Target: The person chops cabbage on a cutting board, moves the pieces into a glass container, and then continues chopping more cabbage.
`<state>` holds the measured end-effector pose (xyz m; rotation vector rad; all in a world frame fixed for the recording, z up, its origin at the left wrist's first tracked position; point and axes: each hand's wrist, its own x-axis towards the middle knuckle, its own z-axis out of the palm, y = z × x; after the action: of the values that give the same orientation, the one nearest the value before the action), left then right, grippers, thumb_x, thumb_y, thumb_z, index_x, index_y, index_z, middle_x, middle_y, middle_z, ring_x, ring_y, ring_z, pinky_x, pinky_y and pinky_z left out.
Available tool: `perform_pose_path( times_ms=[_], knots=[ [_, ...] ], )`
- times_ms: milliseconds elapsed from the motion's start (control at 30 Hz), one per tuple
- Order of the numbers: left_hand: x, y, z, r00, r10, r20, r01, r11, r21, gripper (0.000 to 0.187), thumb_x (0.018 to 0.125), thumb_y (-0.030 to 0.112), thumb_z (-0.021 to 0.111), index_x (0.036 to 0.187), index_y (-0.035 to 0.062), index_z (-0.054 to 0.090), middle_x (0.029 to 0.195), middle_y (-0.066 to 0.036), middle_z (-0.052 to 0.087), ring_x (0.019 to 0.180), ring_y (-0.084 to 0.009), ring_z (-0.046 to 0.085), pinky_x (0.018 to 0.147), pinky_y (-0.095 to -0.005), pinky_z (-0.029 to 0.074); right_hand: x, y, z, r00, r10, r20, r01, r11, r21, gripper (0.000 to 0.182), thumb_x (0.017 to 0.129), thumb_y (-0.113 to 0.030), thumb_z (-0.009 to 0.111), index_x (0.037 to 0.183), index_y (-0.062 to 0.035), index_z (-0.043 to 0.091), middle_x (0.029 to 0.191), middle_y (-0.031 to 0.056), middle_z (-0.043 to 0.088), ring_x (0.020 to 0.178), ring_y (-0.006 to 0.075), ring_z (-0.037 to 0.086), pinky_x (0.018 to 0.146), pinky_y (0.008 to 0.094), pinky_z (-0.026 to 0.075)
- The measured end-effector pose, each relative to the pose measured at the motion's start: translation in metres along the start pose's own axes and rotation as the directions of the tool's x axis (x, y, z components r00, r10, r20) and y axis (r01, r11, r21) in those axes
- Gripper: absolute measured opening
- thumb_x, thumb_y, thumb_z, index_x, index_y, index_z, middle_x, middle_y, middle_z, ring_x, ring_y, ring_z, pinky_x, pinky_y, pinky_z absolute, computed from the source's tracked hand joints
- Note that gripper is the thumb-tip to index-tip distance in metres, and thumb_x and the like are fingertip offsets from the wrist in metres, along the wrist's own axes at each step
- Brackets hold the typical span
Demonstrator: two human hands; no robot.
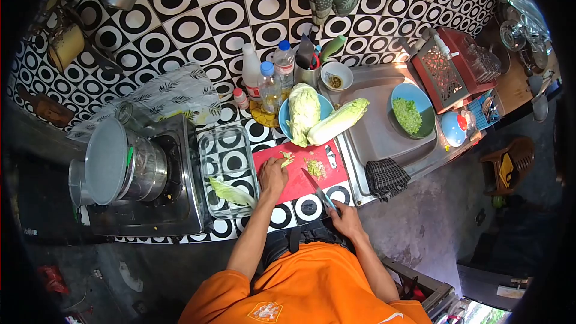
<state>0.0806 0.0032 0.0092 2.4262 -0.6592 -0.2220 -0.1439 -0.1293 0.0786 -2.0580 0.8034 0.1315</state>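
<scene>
My left hand (273,175) rests on the red cutting board (336,171), fingers by a small piece of cabbage (287,158). My right hand (344,214) grips a knife (316,188) with a blue handle, its blade angled up over the board toward a pile of chopped greens (315,168). Two napa cabbage pieces (321,117) lie on a blue plate (284,121) just behind the board.
A glass dish (228,168) holding a cabbage leaf sits left of the board, beside a stove with a steel pot (129,168). Bottles (268,81) stand at the back. A blue bowl of chopped greens (411,111) sits in the sink; a checked cloth (386,178) lies near.
</scene>
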Motion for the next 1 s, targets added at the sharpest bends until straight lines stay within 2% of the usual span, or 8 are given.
perform_pose_path(
  times_ms=[200, 400, 500, 600, 700, 800, 900, 1000],
  knots=[
    [0.003, -0.006, -0.003, 0.976, -0.127, -0.174, 0.107, 0.987, -0.121, 0.02, 0.074, 0.005, 0.062, 0.093, 0.0009, 0.067, 0.088, -0.022, 0.064, 0.083, -0.0401, 0.062, 0.077, -0.0447, 0.05, 0.007, 0.004, 0.006, 0.998, -0.059, -0.008, 0.058, 0.998, -0.034, 0.035, 0.089, -0.021, 0.057, 0.118, -0.0002, 0.06, 0.092, 0.0285, 0.065, 0.09, 0.0383, 0.065, 0.079, 0.0395, 0.05],
    [0.004, -0.009, -0.003, 0.961, -0.25, -0.115, 0.217, 0.947, -0.238, 0.014, 0.074, 0.006, 0.065, 0.086, 0.0002, 0.066, 0.078, -0.023, 0.064, 0.075, -0.0396, 0.063, 0.071, -0.0463, 0.05, 0.017, -0.006, 0.012, 0.994, -0.105, -0.008, 0.105, 0.994, -0.002, 0.031, 0.089, -0.017, 0.055, 0.115, -0.0011, 0.06, 0.09, 0.0298, 0.063, 0.093, 0.0435, 0.062, 0.08, 0.0451, 0.049],
    [0.002, -0.009, -0.005, 0.949, -0.251, -0.193, 0.209, 0.955, -0.212, 0.012, 0.074, 0.005, 0.064, 0.085, 0.0001, 0.065, 0.078, -0.023, 0.064, 0.075, -0.0399, 0.063, 0.07, -0.046, 0.05, 0.025, -0.019, 0.011, 0.99, -0.138, 0.02, 0.138, 0.99, 0.003, 0.028, 0.09, -0.017, 0.054, 0.113, -0.0009, 0.06, 0.085, 0.0291, 0.063, 0.088, 0.0438, 0.062, 0.076, 0.0463, 0.048],
    [0.002, -0.016, -0.008, 0.95, -0.208, -0.233, 0.155, 0.961, -0.228, 0.013, 0.074, 0.003, 0.064, 0.086, 0.0001, 0.064, 0.079, -0.024, 0.064, 0.075, -0.0402, 0.063, 0.069, -0.0459, 0.05, 0.032, -0.031, 0.012, 0.99, -0.131, 0.047, 0.133, 0.991, -0.022, 0.03, 0.091, -0.017, 0.054, 0.115, 0.0002, 0.06, 0.084, 0.0287, 0.063, 0.085, 0.0412, 0.064, 0.074, 0.0419, 0.05],
    [0.002, -0.016, -0.012, 0.94, -0.132, -0.314, 0.084, 0.983, -0.162, 0.014, 0.076, 0.006, 0.065, 0.089, -0.0004, 0.064, 0.078, -0.019, 0.064, 0.07, -0.0348, 0.064, 0.066, -0.0413, 0.05, 0.035, -0.028, 0.018, 0.99, -0.129, 0.052, 0.129, 0.992, 0.004, 0.03, 0.091, -0.016, 0.054, 0.115, 0.0, 0.06, 0.083, 0.0279, 0.063, 0.084, 0.0407, 0.065, 0.074, 0.0411, 0.05],
    [0.005, -0.009, -0.018, 0.947, -0.082, -0.312, 0.03, 0.985, -0.17, 0.018, 0.076, 0.006, 0.066, 0.093, 0.0001, 0.065, 0.082, -0.02, 0.063, 0.074, -0.0356, 0.063, 0.069, -0.0418, 0.05, 0.032, -0.027, 0.019, 0.991, -0.122, 0.059, 0.12, 0.992, 0.043, 0.03, 0.091, -0.017, 0.054, 0.115, 0.0004, 0.06, 0.084, 0.0279, 0.063, 0.085, 0.0399, 0.065, 0.074, 0.0408, 0.049],
    [0.004, 0.004, -0.027, 0.988, -0.045, -0.147, 0.025, 0.99, -0.135, 0.022, 0.075, 0.003, 0.064, 0.096, -0.0017, 0.064, 0.093, -0.024, 0.062, 0.087, -0.0399, 0.06, 0.077, -0.0444, 0.05, 0.024, -0.026, 0.014, 0.991, -0.124, 0.045, 0.123, 0.992, 0.04, 0.028, 0.091, -0.016, 0.053, 0.114, -0.001, 0.06, 0.084, 0.0285, 0.063, 0.087, 0.0433, 0.063, 0.076, 0.0447, 0.048],
    [0.001, -0.008, -0.007, 0.977, 0.125, -0.174, -0.124, 0.992, 0.013, 0.022, 0.076, 0.002, 0.061, 0.097, -0.0015, 0.065, 0.093, -0.023, 0.061, 0.087, -0.0374, 0.06, 0.076, -0.0438, 0.049, 0.02, -0.017, 0.012, 0.994, -0.097, 0.046, 0.095, 0.995, 0.042, 0.03, 0.091, -0.017, 0.053, 0.115, -0.001, 0.06, 0.088, 0.029, 0.063, 0.09, 0.0435, 0.063, 0.079, 0.0442, 0.048]
  ],
)
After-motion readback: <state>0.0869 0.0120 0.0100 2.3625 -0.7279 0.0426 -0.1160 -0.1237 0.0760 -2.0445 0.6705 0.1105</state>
